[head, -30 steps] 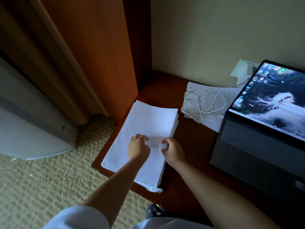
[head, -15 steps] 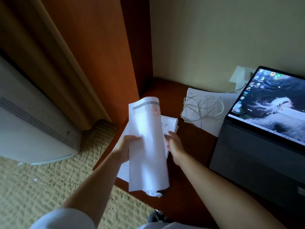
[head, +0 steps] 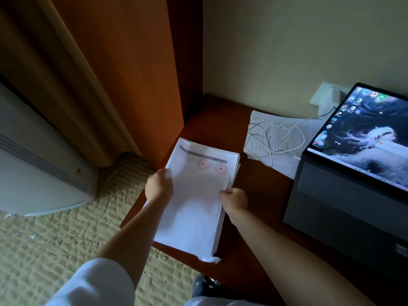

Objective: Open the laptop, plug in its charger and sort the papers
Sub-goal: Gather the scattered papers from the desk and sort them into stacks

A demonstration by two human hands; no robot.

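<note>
Currently squaring paper stack (head: pixel 196 202) on tabletop (head: pixel 260 208): left hand (head: pixel 159 186) grip pinching left edge, right hand (head: pixel 235 198) grip pinching right edge. Open laptop (head: pixel 353 173) right of grip, charger cable (head: pixel 276 138) beyond it. Keep pressure even; probably align edges before releasing.

Bare desk (head: pixel 254 188) between papers (head: pixel 194 195) and laptop (head: pixel 353 195) (cable (head: pixel 273 138) behind).

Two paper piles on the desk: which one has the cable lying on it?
The far pile beside the laptop; the white charger cable coils on it. The near stack, with red stamps, is held by both hands.
</note>
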